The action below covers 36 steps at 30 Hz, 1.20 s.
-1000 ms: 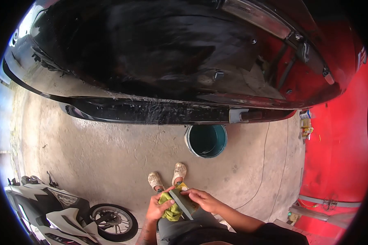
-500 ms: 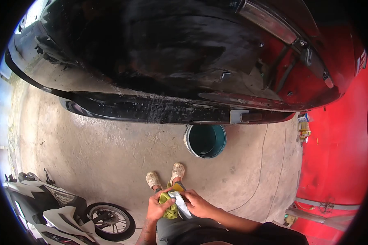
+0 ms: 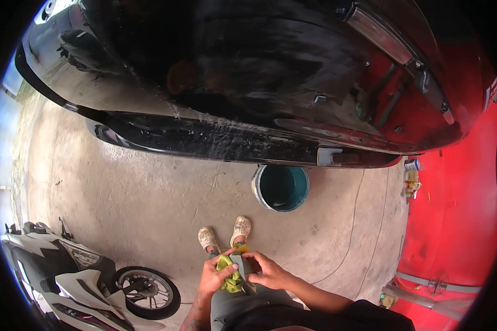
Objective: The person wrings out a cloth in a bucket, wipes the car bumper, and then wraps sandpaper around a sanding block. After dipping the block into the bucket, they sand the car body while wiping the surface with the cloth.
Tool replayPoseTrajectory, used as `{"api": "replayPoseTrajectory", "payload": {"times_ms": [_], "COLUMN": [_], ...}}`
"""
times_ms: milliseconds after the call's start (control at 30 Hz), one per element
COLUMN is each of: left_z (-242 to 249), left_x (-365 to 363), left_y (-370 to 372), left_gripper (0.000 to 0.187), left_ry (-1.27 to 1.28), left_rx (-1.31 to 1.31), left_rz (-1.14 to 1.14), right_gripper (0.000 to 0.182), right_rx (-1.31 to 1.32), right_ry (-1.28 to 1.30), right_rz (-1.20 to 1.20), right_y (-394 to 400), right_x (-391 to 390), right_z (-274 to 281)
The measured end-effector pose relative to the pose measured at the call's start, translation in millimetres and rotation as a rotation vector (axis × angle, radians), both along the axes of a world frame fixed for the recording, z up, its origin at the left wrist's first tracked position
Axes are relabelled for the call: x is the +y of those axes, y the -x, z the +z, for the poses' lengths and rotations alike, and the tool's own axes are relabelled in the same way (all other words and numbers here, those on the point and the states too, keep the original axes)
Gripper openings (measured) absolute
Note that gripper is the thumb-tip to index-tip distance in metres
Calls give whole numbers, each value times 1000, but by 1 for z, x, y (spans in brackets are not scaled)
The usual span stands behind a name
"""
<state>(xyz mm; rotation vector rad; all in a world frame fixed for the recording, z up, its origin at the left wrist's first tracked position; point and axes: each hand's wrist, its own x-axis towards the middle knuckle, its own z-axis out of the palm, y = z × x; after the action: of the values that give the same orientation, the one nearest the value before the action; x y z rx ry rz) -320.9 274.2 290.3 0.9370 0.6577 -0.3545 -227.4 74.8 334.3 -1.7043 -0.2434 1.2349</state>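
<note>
left hand (image 3: pixel 215 277): you're clutching the cloth (image 3: pixel 230 278), soft, limp
right hand (image 3: pixel 265 270): you're pinching the sandpaper (image 3: pixel 242 265), light, bendy; keep gripping its edges

Between the two hands there are one yellow-green cloth (image 3: pixel 230 276) and one grey sheet (image 3: pixel 243 265). Beyond them stand one teal bucket (image 3: pixel 280 188) and two shoes (image 3: pixel 225 233).
</note>
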Motion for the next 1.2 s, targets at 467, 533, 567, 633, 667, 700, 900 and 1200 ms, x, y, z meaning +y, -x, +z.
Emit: {"api": "replayPoseTrajectory", "payload": {"times_ms": [467,533,567,633,667,700,900,1200], "left_z": [6,11,11,8,3,2,-35,-205], "left_x": [11,12,11,10,9,7,-15,-123], "left_y": [-1,-6,-9,-14,-15,-19,-58,-232], "left_gripper": [70,73,73,74,74,74,70,63], "left_ry": [-50,-128,-156,-214,-224,-228,-147,-159], "left_rx": [-117,-115,-118,-120,-156,-165,-142,-260], "left_rz": [-111,-231,-280,-376,-401,-428,-493,-667], "right_gripper": [71,69,68,62,61,60,54,44], "right_rx": [95,96,98,105,147,193,221,297], "right_ry": [-117,-28,15,66,98,128,93,-409], "right_rz": [-26,-45,-52,-167,-203,-237,-438,-1335], "right_y": [5,10,13,20,20,21,14,-26], "right_x": [-13,-9,-6,-8,-11,-14,-54,-176], "right_z": [-12,-3,-2,-8,-10,-13,-48,-188]}}
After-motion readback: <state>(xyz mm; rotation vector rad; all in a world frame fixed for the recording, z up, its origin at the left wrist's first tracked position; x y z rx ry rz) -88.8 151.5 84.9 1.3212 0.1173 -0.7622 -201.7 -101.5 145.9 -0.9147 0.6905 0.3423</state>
